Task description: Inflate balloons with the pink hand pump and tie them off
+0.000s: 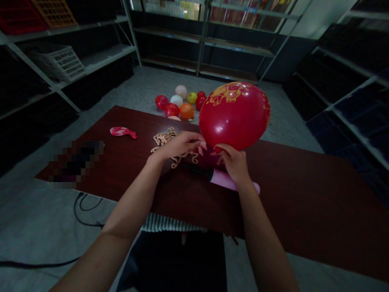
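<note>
A big inflated red balloon (234,114) with a gold print floats just above the dark red table (304,190). My right hand (233,164) pinches its neck from below. My left hand (179,145) reaches in from the left, fingertips at the same neck. Under my right wrist lies a pink and black hand pump (221,179). A heap of pale balloon clips or ties (165,140) sits beneath my left hand. A flat, uninflated red balloon (122,132) lies on the table further left.
Several inflated balloons (179,104) in red, orange, white and yellow rest on the floor beyond the table. Metal shelves line the left, back and right walls, with a white crate (57,61) on the left. A black cable (83,211) runs on the floor at left.
</note>
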Motion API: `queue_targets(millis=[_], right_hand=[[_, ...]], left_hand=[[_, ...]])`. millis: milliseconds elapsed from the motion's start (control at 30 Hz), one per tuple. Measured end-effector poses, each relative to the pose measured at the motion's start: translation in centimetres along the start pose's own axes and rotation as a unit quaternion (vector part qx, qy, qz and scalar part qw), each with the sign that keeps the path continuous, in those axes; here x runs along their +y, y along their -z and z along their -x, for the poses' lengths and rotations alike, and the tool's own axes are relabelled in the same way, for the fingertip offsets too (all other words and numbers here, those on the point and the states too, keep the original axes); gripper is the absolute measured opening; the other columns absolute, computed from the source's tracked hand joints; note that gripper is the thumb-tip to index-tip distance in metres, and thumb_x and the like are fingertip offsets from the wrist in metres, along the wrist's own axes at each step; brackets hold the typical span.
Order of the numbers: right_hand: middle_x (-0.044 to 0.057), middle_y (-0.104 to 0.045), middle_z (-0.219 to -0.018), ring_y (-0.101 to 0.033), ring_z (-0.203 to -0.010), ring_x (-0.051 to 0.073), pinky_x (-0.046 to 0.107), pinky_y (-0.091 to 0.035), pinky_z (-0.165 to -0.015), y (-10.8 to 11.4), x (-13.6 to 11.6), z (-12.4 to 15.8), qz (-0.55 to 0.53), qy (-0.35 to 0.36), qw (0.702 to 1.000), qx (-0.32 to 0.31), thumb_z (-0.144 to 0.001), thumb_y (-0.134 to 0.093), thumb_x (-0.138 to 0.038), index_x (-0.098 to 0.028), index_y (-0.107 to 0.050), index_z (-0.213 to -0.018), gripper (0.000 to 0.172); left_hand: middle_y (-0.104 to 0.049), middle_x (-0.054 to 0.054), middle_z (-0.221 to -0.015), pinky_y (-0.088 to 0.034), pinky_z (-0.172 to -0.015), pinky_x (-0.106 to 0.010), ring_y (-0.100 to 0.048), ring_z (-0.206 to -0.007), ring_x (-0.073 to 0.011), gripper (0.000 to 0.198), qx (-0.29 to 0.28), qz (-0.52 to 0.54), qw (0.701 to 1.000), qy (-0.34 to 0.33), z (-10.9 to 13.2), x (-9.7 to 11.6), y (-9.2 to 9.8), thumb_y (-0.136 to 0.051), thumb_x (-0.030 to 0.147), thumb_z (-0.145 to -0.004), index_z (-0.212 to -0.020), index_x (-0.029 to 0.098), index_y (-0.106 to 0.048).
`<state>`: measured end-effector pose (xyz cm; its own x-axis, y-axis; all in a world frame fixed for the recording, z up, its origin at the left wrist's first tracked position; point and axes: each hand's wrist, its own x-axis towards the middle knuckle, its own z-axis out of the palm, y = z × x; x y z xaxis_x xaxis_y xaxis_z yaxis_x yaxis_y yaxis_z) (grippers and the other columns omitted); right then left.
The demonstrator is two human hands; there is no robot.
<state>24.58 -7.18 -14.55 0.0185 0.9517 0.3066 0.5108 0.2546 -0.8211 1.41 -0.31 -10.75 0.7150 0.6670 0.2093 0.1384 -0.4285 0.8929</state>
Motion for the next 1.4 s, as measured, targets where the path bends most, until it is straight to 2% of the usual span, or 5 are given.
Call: queue_targets(millis=[133,300,667,1000,1400], right_hand=[[0.001,-0.08,-0.084,-0.063,-0.047,0.01,0.025,-0.052,-0.054,0.1,0.5,0.0,0.021,-0.006,1.0,0.016,-0.095,-0.057,-0.04,-0.023,-0.074,-0.107,0.027],[0.0,-0.08,-0.081,-0.064,-0.048,0.01,0.024,-0.054,-0.055,0.1,0.6,0.0,0.02,-0.011,1.0,0.013,-0.096,-0.057,-0.039,-0.024,-0.074,-0.108,0.025],[0.001,-0.079,-0.081,-0.064,-0.048,0.01,0.023,-0.054,-0.052,0.0,0.3,0.1,-0.014,-0.029,0.999,0.034,-0.095,-0.058,-0.04,-0.023,-0.073,-0.108,0.026],[0.001,-0.079,-0.08,-0.062,-0.046,0.009,0.024,-0.052,-0.052,0.0,-0.3,0.1,-0.021,-0.039,0.999,0.03,-0.095,-0.057,-0.04,-0.022,-0.072,-0.106,0.026],[0.0,-0.079,-0.077,-0.061,-0.045,0.009,0.023,-0.05,-0.05,-0.1,-0.5,0.2,-0.027,-0.045,0.998,0.037,-0.094,-0.058,-0.039,-0.022,-0.072,-0.108,0.026]], left_hand=[[-0.072,-0.004,-0.083,-0.047,-0.065,-0.025,-0.065,-0.073,-0.0147,0.018,0.031,-0.148,0.988,0.041,0.9,-1.4,1.6,-0.066,0.032,-0.093,-0.096,0.015,-0.071],[-0.069,-0.006,-0.105,-0.046,-0.083,-0.031,-0.062,-0.096,-0.0213,0.025,-0.066,-0.309,0.948,0.031,0.9,-3.0,0.7,-0.074,0.019,-0.084,-0.109,0.02,-0.072],[-0.064,-0.008,-0.115,-0.043,-0.09,-0.033,-0.054,-0.111,-0.0264,0.028,-0.103,-0.376,0.921,-0.013,0.0,-1.5,-2.4,-0.076,0.026,-0.086,-0.112,0.019,-0.07],[-0.069,-0.008,-0.096,-0.045,-0.082,-0.033,-0.064,-0.093,-0.0235,0.003,-0.046,-0.314,0.948,0.0,-0.6,-2.8,-2.9,-0.067,0.017,-0.09,-0.091,0.016,-0.07],[-0.064,0.0,-0.08,-0.047,-0.061,-0.023,-0.06,-0.066,-0.011,0.011,0.085,0.098,0.988,0.081,-1.2,-2.9,-3.8,-0.059,0.021,-0.094,-0.1,0.017,-0.05]])
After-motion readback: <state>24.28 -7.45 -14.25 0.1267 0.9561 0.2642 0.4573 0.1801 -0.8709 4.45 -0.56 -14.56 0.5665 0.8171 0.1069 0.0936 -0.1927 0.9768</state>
